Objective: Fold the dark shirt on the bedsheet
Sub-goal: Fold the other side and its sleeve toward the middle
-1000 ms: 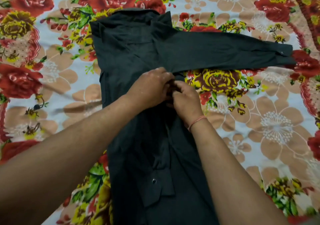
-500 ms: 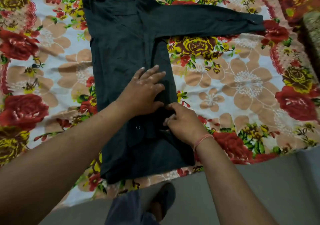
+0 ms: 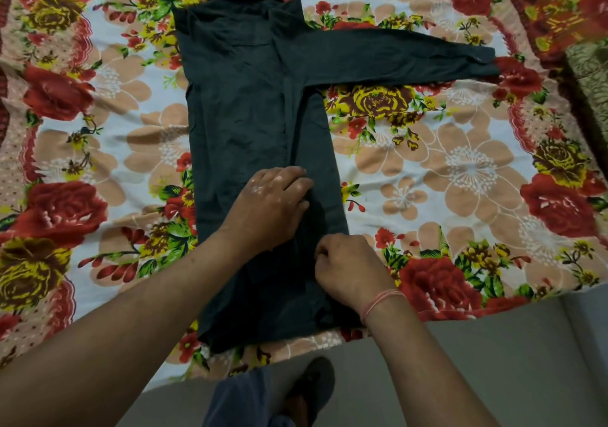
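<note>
The dark shirt (image 3: 243, 104) lies lengthwise on the floral bedsheet (image 3: 460, 170), collar at the far end and hem at the near edge. Its body is folded into a narrow strip. One long sleeve (image 3: 394, 58) stretches out to the right across the sheet. My left hand (image 3: 273, 206) rests flat on the lower middle of the shirt, palm down. My right hand (image 3: 348, 268) is just nearer and to the right, its fingers curled and pinching the shirt's fabric near the right edge.
The bedsheet's near edge ends at a grey floor (image 3: 493, 360). A foot in a dark sandal (image 3: 312, 390) stands on the floor just below the hem. A patterned cushion-like object (image 3: 589, 74) sits at the right edge.
Both hands have slid down the shirt from its middle toward the hem. The view has pulled back, showing the sheet's near edge and the floor.
</note>
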